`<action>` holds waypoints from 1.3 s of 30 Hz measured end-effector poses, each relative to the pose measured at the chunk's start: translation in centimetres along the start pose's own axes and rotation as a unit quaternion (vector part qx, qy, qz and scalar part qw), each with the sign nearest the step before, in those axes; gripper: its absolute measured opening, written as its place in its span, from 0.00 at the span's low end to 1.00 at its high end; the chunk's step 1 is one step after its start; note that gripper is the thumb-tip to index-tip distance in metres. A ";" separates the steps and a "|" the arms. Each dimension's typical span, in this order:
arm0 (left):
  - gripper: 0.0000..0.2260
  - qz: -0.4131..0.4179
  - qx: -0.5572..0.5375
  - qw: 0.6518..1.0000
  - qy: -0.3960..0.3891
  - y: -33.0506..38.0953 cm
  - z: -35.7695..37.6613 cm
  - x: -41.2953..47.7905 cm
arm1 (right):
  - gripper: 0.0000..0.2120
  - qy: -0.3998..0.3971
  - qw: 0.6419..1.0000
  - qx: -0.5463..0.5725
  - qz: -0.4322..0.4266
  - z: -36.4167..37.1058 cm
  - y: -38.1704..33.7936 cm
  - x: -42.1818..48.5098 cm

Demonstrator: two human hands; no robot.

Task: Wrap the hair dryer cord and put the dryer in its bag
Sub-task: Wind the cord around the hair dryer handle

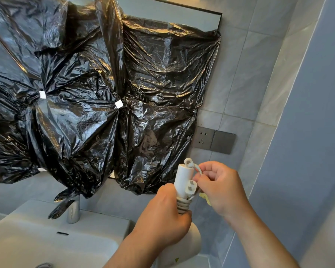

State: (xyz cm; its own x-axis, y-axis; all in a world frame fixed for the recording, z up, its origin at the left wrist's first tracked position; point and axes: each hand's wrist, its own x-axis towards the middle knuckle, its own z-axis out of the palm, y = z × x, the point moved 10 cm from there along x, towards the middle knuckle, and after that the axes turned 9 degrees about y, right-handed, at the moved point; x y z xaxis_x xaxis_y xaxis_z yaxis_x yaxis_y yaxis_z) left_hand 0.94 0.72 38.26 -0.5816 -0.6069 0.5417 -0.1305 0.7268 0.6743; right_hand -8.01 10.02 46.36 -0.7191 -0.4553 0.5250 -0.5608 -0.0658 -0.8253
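The left hand (162, 215) grips the white hair dryer (183, 176) around its handle, fingers curled over the cord (183, 205) coiled there. The handle points up and the dryer's body sits below the hand, at the near edge of the scene. The right hand (219, 188), just right of the handle, pinches the loose end of the cord beside the plug (190, 187), which lies against the handle. To the left are a white sink (46, 244) and a chrome faucet (73, 211). Farther back, black plastic sheeting (104, 89) covers the mirror, with a grey wall outlet (203, 137) to its right.
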 end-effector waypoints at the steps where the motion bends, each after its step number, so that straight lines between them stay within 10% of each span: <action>1: 0.11 0.005 -0.006 1.000 0.003 0.0 0.0 0.0 | 0.13 -0.001 1.000 0.007 -0.005 0.0 0.0 0.0; 26: 0.04 -0.031 -0.188 0.982 -0.002 0.0 -0.5 0.6 | 0.21 -0.018 0.964 -0.136 -0.230 1.4 -0.6 -3.8; 32: 0.10 -0.052 -0.294 0.950 -0.098 0.1 0.3 0.3 | 0.21 0.043 0.994 0.054 -0.084 -0.2 1.5 -2.7; 39: 0.24 -0.084 -0.372 0.906 -0.182 0.5 1.3 -0.8 | 0.22 -0.098 0.956 0.255 0.106 2.7 3.9 -1.3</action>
State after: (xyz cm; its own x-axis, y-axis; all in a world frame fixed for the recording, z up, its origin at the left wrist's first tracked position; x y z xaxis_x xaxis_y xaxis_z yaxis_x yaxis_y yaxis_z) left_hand 0.29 1.95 37.54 -0.8481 -0.4437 0.2895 0.2564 0.1344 0.9572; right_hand -8.18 8.00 41.93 -0.6762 -0.6605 0.3263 -0.1023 -0.3544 -0.9295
